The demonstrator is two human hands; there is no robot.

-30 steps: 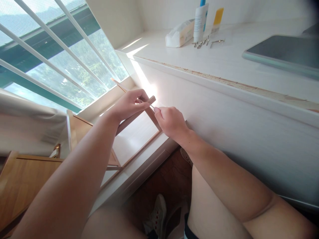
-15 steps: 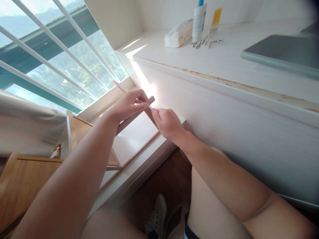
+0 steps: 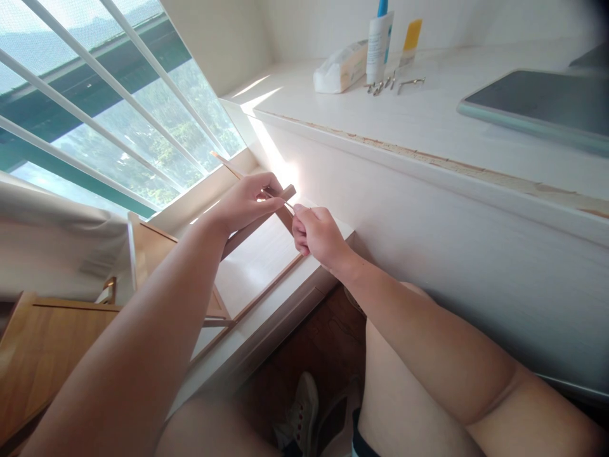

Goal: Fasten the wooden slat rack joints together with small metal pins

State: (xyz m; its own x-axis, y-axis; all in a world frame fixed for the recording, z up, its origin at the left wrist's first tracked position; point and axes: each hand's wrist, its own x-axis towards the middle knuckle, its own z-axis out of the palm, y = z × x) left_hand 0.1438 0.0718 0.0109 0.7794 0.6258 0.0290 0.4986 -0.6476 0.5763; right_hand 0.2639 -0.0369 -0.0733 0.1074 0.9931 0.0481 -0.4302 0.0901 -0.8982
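My left hand is closed around a brown wooden bar, near the bar's upper end. Another wooden strip passes beneath this hand, crossing the bar. Just to the right, my right hand pinches a thin metal rod between thumb and curled fingers. The rod points toward the left fingertips at the crossing of the wood. Its far tip is hidden by the left hand, and its other end by the right hand, so its exact kind cannot be told.
Wooden panels stand at the lower left. On the white counter are a tissue pack, a white tube, a yellow-topped item, several small metal fittings and a tablet-like device. A barred window is at left.
My right hand has turned at the wrist, and its curled fingers now show below the thumb. More of the thin metal rod is visible. My left hand and the wood stay put.
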